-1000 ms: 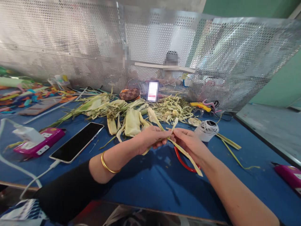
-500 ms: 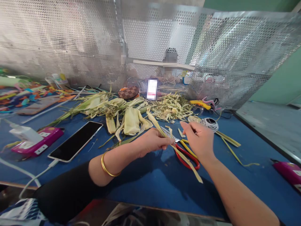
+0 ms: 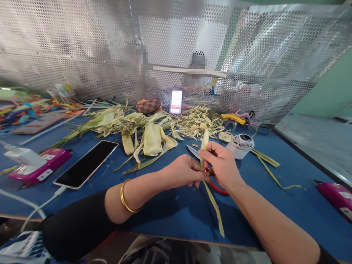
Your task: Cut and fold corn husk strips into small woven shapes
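Observation:
Between my two hands runs a pale corn husk strip [image 3: 213,205], its long end hanging toward the table's front edge. My left hand [image 3: 189,170] pinches it near the middle. Higher up, my right hand [image 3: 221,161] closes on the same strip, whose wider end sticks up above the fingers. Beneath the hands lie red-handled scissors [image 3: 193,151], blades pointing away to the left and handles partly covered by my right hand. A white ball of string [image 3: 240,146] stands just beyond my right hand. Larger corn husks [image 3: 153,139] lie beyond my left hand.
A pile of shredded husk [image 3: 202,121] lies at the back, before a perforated metal screen [image 3: 181,33]. A charging phone [image 3: 86,164] and a magenta power strip [image 3: 41,165] occupy the left. Husk strips [image 3: 266,159] lie right, with another magenta block [image 3: 334,198] farther over. People sit behind the screen.
My right hand was apart from the strip half a second ago and now grips its upper part. The strip has swung from slanting to more upright, its tail hanging lower.

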A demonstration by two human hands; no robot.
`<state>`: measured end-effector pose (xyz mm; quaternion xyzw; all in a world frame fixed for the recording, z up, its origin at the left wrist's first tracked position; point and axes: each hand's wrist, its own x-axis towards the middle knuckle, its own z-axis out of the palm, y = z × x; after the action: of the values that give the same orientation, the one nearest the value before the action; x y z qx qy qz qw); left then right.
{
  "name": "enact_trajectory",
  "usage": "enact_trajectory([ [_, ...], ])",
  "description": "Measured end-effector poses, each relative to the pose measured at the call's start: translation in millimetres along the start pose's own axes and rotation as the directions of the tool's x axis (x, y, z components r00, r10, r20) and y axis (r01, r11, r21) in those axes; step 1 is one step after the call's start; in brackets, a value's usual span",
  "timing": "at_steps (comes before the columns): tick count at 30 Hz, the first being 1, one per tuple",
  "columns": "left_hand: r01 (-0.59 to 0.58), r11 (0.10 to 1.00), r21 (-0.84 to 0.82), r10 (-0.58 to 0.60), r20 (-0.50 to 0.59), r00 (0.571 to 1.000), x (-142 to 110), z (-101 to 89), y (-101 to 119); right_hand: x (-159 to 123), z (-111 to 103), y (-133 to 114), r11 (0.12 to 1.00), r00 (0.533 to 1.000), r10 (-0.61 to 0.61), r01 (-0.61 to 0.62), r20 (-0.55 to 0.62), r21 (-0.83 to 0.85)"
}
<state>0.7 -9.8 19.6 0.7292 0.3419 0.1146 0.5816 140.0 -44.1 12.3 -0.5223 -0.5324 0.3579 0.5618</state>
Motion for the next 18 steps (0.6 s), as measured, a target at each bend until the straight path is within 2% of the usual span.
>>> enact_trajectory([
  [6, 0.002, 0.998, -0.065, 0.0, 0.028, 1.0, -1, 4.5, 1, -1, 8, 6, 0.998, 0.993, 0.041, -0.035, -0.108, 0.061],
  [9, 0.006, 0.992, -0.128, -0.002, 0.024, 1.0, -1, 7.9, 1, 2, 7, 10, 0.999, 0.99, 0.041, -0.037, -0.135, 0.033],
  [12, 0.018, 0.978, -0.209, -0.032, -0.064, 0.997, 1, 8.7, -2, 8, -1, 10, 0.984, 0.983, -0.11, 0.087, -0.147, -0.154],
  [15, -0.009, 0.935, -0.356, -0.06, -0.183, 0.981, 5, 1.9, -3, 13, -14, 3, 0.906, 0.932, -0.313, 0.234, -0.185, -0.353],
  [16, -0.035, 0.912, -0.408, -0.06, -0.216, 0.975, 6, -2.0, -3, 14, -19, 1, 0.891, 0.926, -0.334, 0.248, -0.178, -0.381],
  [18, -0.076, 0.857, -0.509, -0.065, -0.254, 0.965, 7, -10.6, -2, 14, -26, -4, 0.885, 0.961, -0.273, 0.235, -0.039, -0.401],
])
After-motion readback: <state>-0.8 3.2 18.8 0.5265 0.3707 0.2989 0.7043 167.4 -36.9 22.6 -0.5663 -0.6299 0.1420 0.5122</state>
